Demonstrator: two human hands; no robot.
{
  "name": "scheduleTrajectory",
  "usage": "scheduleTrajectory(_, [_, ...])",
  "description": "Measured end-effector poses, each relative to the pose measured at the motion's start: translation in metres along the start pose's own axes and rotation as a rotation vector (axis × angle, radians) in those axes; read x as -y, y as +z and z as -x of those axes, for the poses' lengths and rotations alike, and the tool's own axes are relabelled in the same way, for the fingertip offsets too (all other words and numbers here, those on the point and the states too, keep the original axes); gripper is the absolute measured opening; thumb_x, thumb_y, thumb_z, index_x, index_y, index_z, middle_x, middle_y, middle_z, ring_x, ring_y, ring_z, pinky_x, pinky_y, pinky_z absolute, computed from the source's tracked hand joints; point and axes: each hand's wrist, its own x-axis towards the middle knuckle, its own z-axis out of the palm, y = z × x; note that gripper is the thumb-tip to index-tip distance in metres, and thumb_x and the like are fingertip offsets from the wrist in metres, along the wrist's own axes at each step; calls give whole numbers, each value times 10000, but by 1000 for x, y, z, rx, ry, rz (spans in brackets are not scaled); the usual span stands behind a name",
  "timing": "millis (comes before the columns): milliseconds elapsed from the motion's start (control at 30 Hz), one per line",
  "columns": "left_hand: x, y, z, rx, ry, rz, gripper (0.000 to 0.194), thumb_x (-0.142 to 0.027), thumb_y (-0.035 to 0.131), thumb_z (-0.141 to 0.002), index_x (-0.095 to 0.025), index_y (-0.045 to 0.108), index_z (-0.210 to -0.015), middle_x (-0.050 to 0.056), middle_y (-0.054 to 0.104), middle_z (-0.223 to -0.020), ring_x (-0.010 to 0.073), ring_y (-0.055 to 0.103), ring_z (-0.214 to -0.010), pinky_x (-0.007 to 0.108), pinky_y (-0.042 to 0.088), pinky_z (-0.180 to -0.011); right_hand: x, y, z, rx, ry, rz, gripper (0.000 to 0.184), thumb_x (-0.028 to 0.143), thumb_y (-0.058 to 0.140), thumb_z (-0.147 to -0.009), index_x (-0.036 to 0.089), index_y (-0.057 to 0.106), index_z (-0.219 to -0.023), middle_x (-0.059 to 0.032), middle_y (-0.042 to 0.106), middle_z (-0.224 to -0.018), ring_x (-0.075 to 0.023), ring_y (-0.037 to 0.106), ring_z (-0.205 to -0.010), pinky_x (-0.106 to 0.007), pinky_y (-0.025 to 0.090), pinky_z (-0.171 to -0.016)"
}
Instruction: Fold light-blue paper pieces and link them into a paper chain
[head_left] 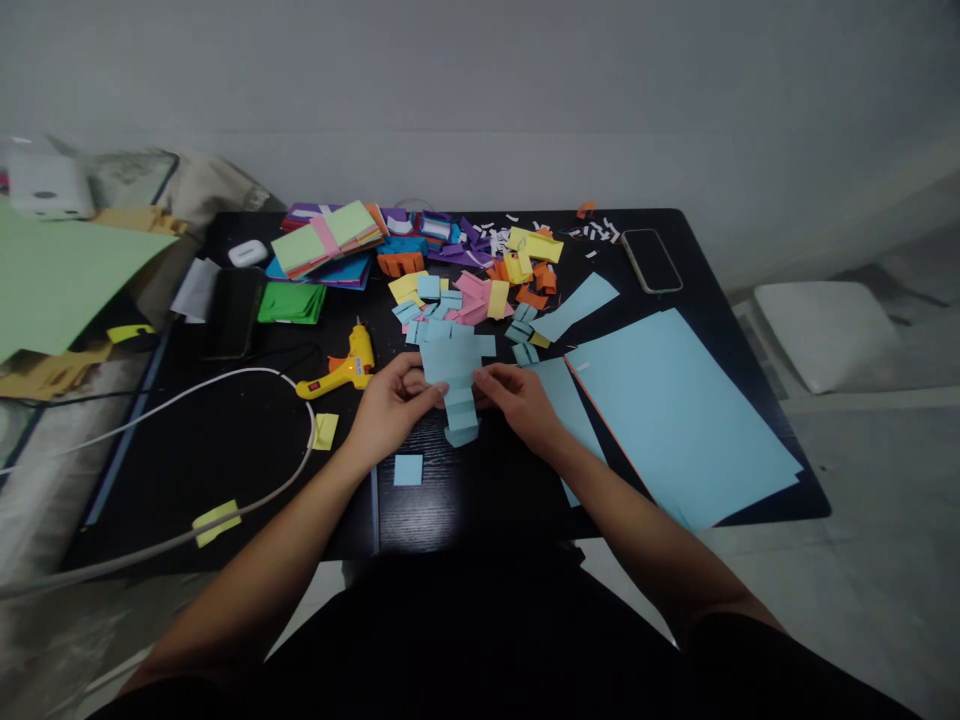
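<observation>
A light blue folded paper piece (452,362) hangs between my two hands, creased across its lower strip, with a curled bottom end. My left hand (396,400) pinches its left edge with the thumb in front. On the other side, my right hand (517,400) grips the right edge between thumb and fingers. A small blue paper square (409,470) lies on the black table below my left hand. Close to that hand rests a yellow glue gun (346,365). Just beyond the held paper is a heap of folded paper pieces (472,297) in pink, yellow, blue and orange.
Large blue sheets (679,410) and a blue strip (576,308) lie to the right. A phone (651,262) sits at the back right. Stacked coloured paper (330,240) and green paper (291,301) are at back left. A white cable (225,378) loops across the table's left side.
</observation>
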Motion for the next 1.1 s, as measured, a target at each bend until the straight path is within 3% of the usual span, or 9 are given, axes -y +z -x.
scheduleTrajectory(133, [-1,0,-1,-28,24,-8,326,-328,838,-775,-175,658,-1000,-18,735,-714,148,702,-643,282,582,-691,0,-1,1,38,-16,76,362,472,934,-663,211,718,-788,12,721,-777,-158,680,-732,-320,595,-751])
scheduleTrajectory(400, [-4,-3,-2,-110,45,-14,368,-374,847,-767,-181,655,-1015,-20,730,-704,162,706,-636,300,590,-694,-3,-3,2,164,-32,96,384,366,945,-654,216,747,-947,-26,801,-931,-209,759,-880,-422,605,-934])
scheduleTrajectory(733, [-6,-6,-4,-159,6,42,329,-401,837,-790,-179,694,-986,-20,737,-665,168,712,-591,314,624,-690,-4,-3,1,140,-81,117,220,335,866,-743,227,746,-892,-8,769,-900,-187,727,-843,-385,591,-880])
scheduleTrajectory(933, [-1,-6,-6,-90,-54,102,473,-450,806,-816,-155,659,-1156,-3,756,-708,208,754,-641,345,640,-677,-1,-3,2,85,-128,181,192,367,838,-768,225,737,-846,-7,737,-845,-181,680,-785,-356,562,-791])
scheduleTrajectory(1100, [1,-7,-6,-123,-26,88,659,-423,815,-831,-173,544,-1377,-3,761,-785,193,764,-688,332,635,-717,-1,-3,3,64,-146,164,181,346,844,-764,227,743,-857,-8,740,-852,-182,685,-798,-363,561,-811])
